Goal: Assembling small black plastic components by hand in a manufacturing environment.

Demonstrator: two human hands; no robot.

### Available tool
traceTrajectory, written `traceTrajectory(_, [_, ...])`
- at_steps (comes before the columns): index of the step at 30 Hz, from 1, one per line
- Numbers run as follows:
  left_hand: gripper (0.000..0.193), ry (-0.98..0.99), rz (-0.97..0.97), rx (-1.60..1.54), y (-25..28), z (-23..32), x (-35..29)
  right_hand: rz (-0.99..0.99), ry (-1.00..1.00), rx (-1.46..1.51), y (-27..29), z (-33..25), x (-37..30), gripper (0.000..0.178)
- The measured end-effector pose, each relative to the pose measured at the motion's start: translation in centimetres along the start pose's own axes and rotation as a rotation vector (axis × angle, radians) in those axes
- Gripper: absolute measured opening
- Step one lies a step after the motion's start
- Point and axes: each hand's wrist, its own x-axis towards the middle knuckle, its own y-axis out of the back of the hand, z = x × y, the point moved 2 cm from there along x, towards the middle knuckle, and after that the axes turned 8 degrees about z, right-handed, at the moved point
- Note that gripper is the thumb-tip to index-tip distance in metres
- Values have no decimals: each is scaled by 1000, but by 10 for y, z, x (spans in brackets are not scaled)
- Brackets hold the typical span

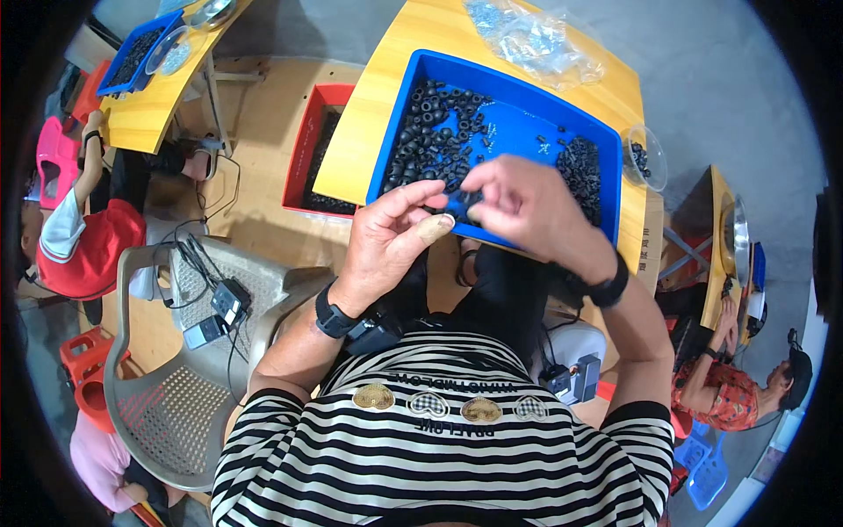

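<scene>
My left hand (395, 233) is over the near edge of the blue tray (509, 68), its thumb and fingers curled toward each other. A tan covering wraps its thumb. What lies in that pinch, if anything, is too small and shaded to make out. Just to its right, my right hand (531, 206) is slightly blurred, its fingertips closed around a small black part (474, 198). Beneath and beyond the hands, the tray holds a pile of black ring-shaped parts (426, 132) at left and smaller dark pieces (580, 171) at right.
Clear plastic bags (536, 44) lie on the yellow table (373, 79) behind the tray. A round clear tub (645, 158) stands at its right. Left are a red bin (307, 149) and a grey chair (189, 413) with cabled devices. Other people sit at both sides.
</scene>
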Motion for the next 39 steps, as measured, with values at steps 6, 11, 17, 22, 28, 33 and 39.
traceTrajectory(6, [31,338,-174,-280,-4,-8,-7,122,176,-118,-22,-5,-28,22])
traceTrajectory(11, [26,484,-197,-369,-6,-8,-10,72,101,1,-22,-5,-32,25])
traceTrajectory(17, [22,522,-230,-378,-2,-12,-13,-143,-60,174,-2,4,-14,28])
traceTrajectory(22, [22,483,-205,-302,-4,-10,-14,42,-129,-191,8,100,7,26])
traceTrajectory(28, [22,401,-187,-284,1,-8,-16,21,-196,-322,-11,126,31,26])
traceTrajectory(33, [23,404,-156,-280,6,-7,-15,20,-222,-338,-14,129,31,18])
traceTrajectory(39, [26,374,-162,-310,12,-8,-9,-4,-244,-260,-1,109,23,14])
